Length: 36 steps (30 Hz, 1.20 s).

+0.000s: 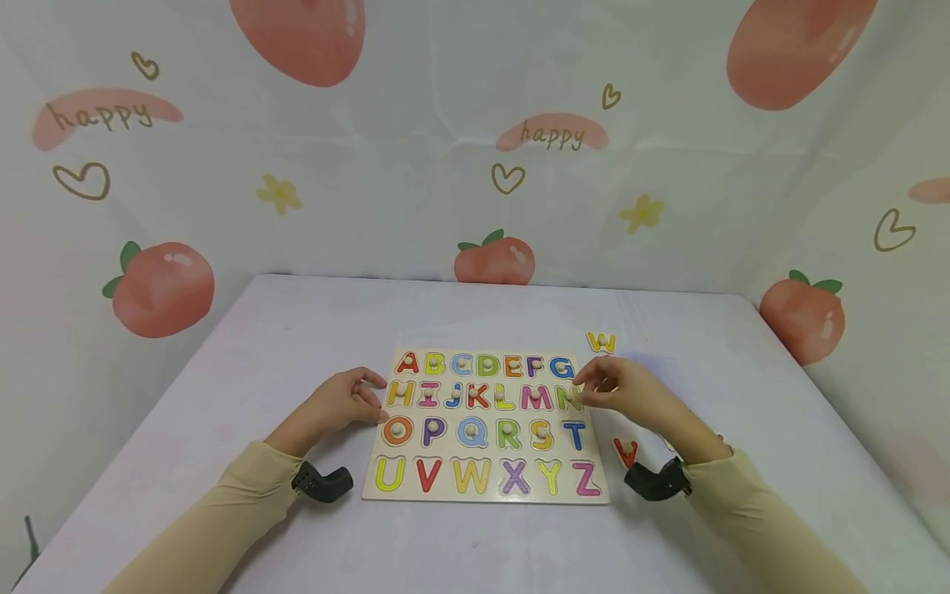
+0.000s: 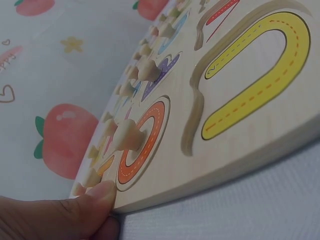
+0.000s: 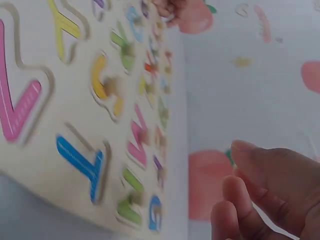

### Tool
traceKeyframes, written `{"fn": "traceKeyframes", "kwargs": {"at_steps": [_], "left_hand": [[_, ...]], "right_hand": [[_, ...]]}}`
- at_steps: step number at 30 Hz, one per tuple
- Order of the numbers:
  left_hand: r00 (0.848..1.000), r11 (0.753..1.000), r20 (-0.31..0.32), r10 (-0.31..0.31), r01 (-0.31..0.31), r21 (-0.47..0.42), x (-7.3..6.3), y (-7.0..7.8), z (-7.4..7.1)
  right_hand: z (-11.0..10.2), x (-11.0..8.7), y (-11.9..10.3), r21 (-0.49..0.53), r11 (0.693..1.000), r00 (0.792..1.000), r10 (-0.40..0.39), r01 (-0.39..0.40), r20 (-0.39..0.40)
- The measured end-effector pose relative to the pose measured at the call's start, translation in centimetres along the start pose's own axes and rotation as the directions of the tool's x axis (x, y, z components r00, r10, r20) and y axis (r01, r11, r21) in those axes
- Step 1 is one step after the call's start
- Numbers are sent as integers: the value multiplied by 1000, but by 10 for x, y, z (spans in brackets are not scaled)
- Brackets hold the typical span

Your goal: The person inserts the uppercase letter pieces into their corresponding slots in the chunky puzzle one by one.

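A wooden alphabet puzzle board (image 1: 486, 452) lies flat mid-table. Knobbed letters fill its slots from A through S; the T slot (image 1: 574, 436) and the bottom row, U to Z, show printed recesses without knobs. At the board's left edge, my left hand (image 1: 334, 406) pinches the rim beside the O piece (image 2: 150, 145), thumb (image 2: 82, 212) on top and a finger lower down. My right hand (image 1: 627, 389) hovers by the right edge near the N piece (image 1: 569, 398). Its fingers (image 3: 235, 192) are loosely bent, and nothing shows between them.
A yellow W piece (image 1: 602, 341) lies beyond the board's far right corner. Near the right wrist is a red V piece (image 1: 626, 451); more pieces are partly hidden under that forearm. A fruit-printed cloth (image 1: 416, 181) hangs behind the white table (image 1: 475, 544).
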<state>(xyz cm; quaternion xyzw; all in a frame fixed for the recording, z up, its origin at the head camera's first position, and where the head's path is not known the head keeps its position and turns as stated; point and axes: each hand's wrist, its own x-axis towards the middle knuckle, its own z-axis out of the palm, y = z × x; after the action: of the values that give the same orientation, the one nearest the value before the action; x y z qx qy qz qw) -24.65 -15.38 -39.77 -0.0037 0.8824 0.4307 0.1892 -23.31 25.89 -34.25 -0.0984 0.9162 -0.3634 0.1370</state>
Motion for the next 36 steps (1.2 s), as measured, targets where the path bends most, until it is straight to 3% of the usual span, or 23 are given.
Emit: {"fn": "traceKeyframes", "kwargs": {"at_steps": [6,15,23,31,36], "left_hand": [[1000,1000,8,6,-6,2,-1,0,-1],[1000,1000,1,1,-1,9,0,0,-1],[1000,1000,-1,1,-1,12,-1,0,0],[1000,1000,-6,1,0,15,-2,1,0],[1000,1000,-7,-1,2,18,-2,2,0]], "right_hand": [[-29,-13,16,-11,1000,998,25,-26,-56],[-53,-31,67,-61,994,995,82,-86,-64],[-50,-32,103,-44,964,965,264,-264,-7],[-44,-29,108,-67,975,978,211,-211,-9],[-42,-28,106,-68,970,973,233,-232,-6]]}}
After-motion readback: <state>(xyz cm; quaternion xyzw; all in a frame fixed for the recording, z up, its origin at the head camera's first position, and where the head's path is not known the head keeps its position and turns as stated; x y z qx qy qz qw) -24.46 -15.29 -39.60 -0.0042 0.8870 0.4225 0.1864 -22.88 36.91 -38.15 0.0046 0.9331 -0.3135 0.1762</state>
